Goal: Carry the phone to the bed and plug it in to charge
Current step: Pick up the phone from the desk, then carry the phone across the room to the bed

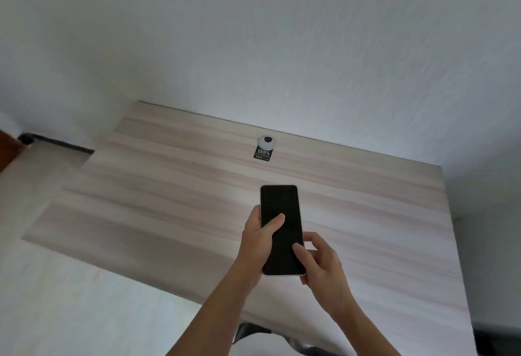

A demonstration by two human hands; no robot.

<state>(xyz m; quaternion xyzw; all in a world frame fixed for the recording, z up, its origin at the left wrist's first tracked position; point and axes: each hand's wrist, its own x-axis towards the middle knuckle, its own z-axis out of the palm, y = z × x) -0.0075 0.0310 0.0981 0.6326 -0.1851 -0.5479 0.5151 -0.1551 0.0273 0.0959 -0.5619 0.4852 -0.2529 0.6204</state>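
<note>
A black phone (280, 209) with a dark screen and pale edges is held face up just above a light wooden desk (169, 186). My left hand (258, 238) grips its left side, thumb lying across the screen. My right hand (320, 264) holds the lower right corner, with its thumb on the glass and fingers curled behind. No bed, charger or cable is in view.
The desk stands against a white wall (253, 45). A round grey cable grommet (265, 142) with a black sticker (262, 154) sits near the desk's back edge. Pale floor (56, 299) lies to the left. A dark chair part (253, 333) shows below the front edge.
</note>
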